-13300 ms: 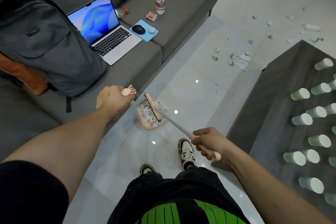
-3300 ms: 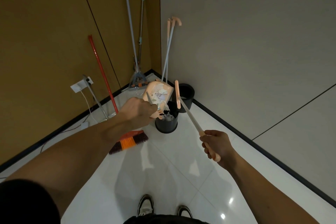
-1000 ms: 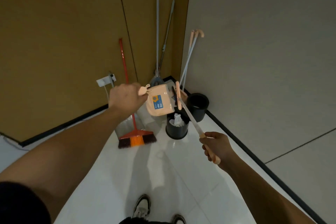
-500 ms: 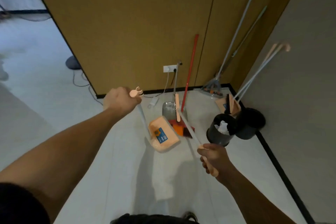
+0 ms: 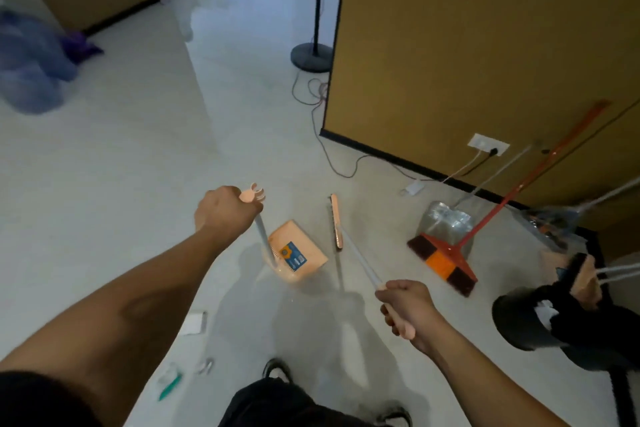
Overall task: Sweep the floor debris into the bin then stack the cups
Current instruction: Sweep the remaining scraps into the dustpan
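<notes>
While left hand (image 5: 225,211) is gripping dustpan (image 5: 297,256) handle, pan hanging low over floor, right hand (image 5: 407,305) is clutching broom (image 5: 336,221) handle; bin (image 5: 519,319) sitting at right.

bin (image 5: 519,322) blurred, perhaps paper inside, shoes (image 5: 394,416) cut off

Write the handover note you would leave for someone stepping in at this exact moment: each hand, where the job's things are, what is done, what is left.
Left hand grips the dustpan by its long handle; the pan hangs low over the floor, underside and label showing.
Right hand grips the pink broom; its head is ahead, between pan and orange broom.
Black bin stands at the right, white paper inside.
Done: judging by the paper in the bin, a load seems dumped.
Left: small scraps lie on the floor near the left arm. No cups in view; stacking is not started, as far as can be seen.
</notes>
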{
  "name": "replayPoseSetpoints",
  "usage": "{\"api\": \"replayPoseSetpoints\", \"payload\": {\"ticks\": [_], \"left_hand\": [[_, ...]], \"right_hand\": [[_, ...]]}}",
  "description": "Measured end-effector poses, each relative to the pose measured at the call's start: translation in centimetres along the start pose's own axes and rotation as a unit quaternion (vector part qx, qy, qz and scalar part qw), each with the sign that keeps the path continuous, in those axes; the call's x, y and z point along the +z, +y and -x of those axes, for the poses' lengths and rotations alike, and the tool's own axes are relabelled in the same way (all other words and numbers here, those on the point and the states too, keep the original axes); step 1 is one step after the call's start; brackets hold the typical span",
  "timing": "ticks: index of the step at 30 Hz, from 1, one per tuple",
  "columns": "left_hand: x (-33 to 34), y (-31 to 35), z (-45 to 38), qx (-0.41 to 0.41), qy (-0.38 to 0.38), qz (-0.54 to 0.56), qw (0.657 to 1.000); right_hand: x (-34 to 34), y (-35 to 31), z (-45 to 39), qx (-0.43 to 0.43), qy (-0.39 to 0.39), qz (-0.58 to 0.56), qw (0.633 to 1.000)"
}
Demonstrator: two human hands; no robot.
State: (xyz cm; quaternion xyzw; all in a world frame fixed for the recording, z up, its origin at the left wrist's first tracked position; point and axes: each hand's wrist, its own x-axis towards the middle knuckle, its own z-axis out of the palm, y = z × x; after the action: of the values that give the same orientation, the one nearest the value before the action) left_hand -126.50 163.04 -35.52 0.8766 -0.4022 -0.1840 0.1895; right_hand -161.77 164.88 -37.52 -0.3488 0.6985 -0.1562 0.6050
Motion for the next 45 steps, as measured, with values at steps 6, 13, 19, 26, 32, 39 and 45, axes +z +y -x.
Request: {"api": "replayPoseSetpoints", "payload": {"ticks": [6,13,19,26,32,39,45], "left_hand": [[-7.7,-13.5,1.2,-0.115,0.046,0.028,0.992],[-12.9,-26.0,7.8,-0.284,0.141,0.045,0.947],[-13.1,-30.3,14.2,-0.418,0.198,0.044,0.885],[-10.2,-28.3,16.3,-0.514,0.234,0.049,0.824],[-5.3,-23.7,18.2,-0.579,0.242,-0.009,0.779],[0.1,-17.2,23.2,-0.618,0.26,0.005,0.742],[5.1,-11.9,29.3,-0.623,0.268,0.033,0.734]], "right_hand": [[10.9,-2.8,-1.4,-0.004,-0.091,0.114,0.989],[22.2,-6.8,-3.3,-0.053,-0.169,0.274,0.945],[29.5,-9.2,-6.3,-0.084,-0.205,0.395,0.892],[36.2,-11.7,-13.1,-0.114,-0.222,0.503,0.827],[38.5,-13.0,-17.6,-0.163,-0.26,0.627,0.716],[32.2,-9.9,-17.5,-0.211,-0.309,0.69,0.619],[25.6,-7.1,-16.3,-0.178,-0.329,0.684,0.626]]}}
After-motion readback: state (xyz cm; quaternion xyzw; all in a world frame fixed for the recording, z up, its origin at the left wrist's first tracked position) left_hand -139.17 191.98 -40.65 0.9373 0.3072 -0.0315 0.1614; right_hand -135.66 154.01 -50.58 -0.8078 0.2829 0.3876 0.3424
